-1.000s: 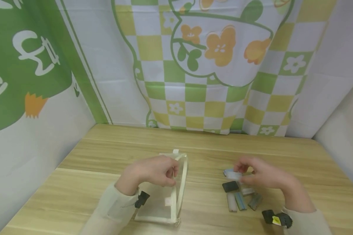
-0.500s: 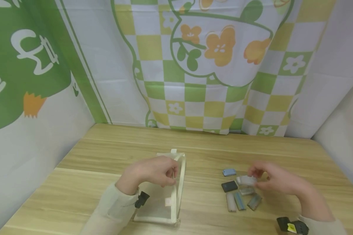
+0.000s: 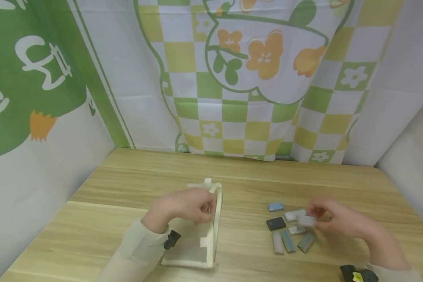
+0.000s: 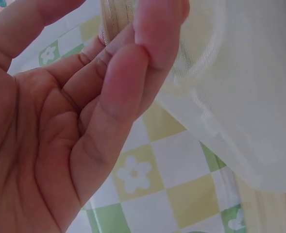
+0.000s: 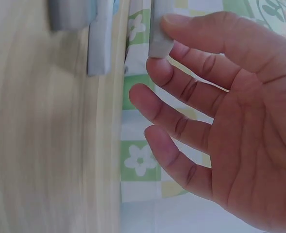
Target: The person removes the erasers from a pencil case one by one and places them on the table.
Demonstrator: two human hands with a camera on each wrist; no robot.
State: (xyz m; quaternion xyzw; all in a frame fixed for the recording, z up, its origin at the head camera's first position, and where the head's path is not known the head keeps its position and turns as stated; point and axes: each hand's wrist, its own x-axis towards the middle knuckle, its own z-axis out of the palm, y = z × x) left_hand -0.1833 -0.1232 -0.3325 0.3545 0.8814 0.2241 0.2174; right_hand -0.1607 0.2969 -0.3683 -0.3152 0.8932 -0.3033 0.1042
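Observation:
My left hand [image 3: 188,207] pinches the zip edge of a see-through, cream-trimmed mesh pouch [image 3: 187,250] lying on the table. In the left wrist view, the fingers [image 4: 118,87] are curled beside the zipper [image 4: 117,22], and the sheer mesh [image 4: 249,97] spreads to the right. My right hand [image 3: 345,221] holds a small flat pale block [image 3: 306,220] between thumb and fingertips; the right wrist view shows this block [image 5: 159,31] above the table, other fingers spread. Just left of it lies a white block [image 3: 291,216]. What kind of things these blocks are cannot be told.
Around the right hand lie a blue block [image 3: 275,206], a black block [image 3: 276,223], a small clear-looking block [image 3: 296,230] and several greyish or bluish ones, such as the blue-striped block [image 3: 288,241]. A patterned curtain [image 3: 246,117] hangs behind the wooden table [image 3: 155,168].
My right hand has moved right, away from the blue block, with a pale block in its fingers. The left hand stays at the pouch edge, which has shifted slightly.

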